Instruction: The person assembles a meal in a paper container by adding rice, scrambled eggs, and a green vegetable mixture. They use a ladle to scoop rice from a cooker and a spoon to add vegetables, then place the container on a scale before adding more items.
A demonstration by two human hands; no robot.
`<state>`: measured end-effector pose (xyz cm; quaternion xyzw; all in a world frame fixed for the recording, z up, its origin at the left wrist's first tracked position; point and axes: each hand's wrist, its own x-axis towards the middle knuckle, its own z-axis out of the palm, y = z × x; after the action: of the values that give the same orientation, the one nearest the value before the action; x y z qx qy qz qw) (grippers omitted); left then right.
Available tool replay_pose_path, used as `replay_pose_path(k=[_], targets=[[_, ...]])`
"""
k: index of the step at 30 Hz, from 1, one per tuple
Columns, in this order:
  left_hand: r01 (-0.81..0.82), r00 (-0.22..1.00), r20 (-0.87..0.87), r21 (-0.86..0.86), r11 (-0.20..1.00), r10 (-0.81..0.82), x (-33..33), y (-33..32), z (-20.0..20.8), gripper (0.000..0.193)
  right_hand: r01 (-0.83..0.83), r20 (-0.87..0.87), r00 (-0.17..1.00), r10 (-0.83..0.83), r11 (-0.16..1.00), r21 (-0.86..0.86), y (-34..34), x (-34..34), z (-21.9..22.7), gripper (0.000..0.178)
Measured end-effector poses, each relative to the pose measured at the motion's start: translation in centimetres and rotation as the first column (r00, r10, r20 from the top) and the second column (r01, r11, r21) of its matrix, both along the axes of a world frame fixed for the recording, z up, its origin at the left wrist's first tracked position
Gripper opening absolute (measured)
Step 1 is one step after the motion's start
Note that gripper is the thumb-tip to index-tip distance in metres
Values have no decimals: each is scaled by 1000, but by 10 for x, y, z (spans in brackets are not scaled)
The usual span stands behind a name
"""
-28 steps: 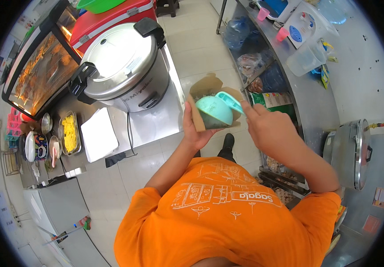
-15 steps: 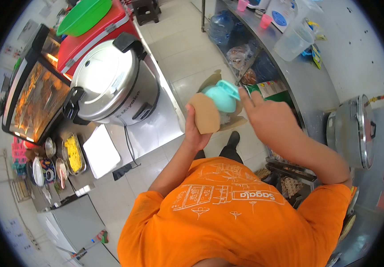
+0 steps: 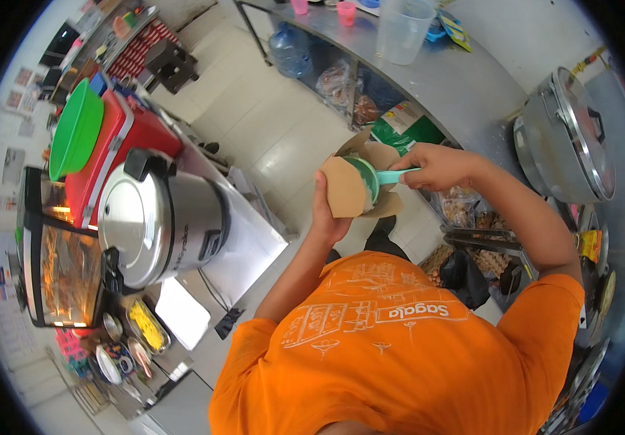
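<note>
My left hand (image 3: 332,220) holds up a brown paper food box (image 3: 346,190) with its flaps spread, its fingers wrapped round the near side. My right hand (image 3: 439,166) grips a turquoise scoop (image 3: 393,176) by its handle. The scoop's rounded cup is down inside the box, partly hidden by the front flap. What lies at the bottom of the box cannot be made out. To the left, a large silver rice cooker (image 3: 142,225) stands with its lid shut on a steel table (image 3: 251,254).
A red cooler box (image 3: 113,148) carries a green basin (image 3: 78,130). Nearby are a glass food cabinet (image 3: 69,268) and a dish of yellow food (image 3: 146,326). On the right, a steel counter (image 3: 450,80) bears a clear plastic jug (image 3: 404,32) and a big lidded pot (image 3: 562,145).
My right hand has closed on the scoop's handle, and the scoop has turned and sunk lower into the box. The view has swung toward the right, showing more of the room at far left.
</note>
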<state>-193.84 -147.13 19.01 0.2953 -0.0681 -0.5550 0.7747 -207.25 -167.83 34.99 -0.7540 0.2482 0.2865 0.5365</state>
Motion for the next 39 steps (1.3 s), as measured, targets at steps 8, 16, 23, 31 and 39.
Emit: replay_pose_path(k=[8,16,23,31,39], targets=[[250,951,-166,-79,965,-260,-28,-106,46,99,289,468,875,124,642,-711,-47,-85,32,47],[342,906,-199,-172,924,-373,-52,-205,47,94,261,282,959,16,331,-907,-73,-128,67,55],[296,947,168,-115,948,-275,-66,-274,43,71,18,16,1000,-7,448,-894,-113,-117,40,52],[494,859,199,-81,866,-472,-29,-336,19,75,570,188,819,-542,807,-155,-203,-113,-9,34],[778,580,-191,-160,608,-792,19,-401,20,85,686,555,722,-414,328,-649,-179,-92,20,34]])
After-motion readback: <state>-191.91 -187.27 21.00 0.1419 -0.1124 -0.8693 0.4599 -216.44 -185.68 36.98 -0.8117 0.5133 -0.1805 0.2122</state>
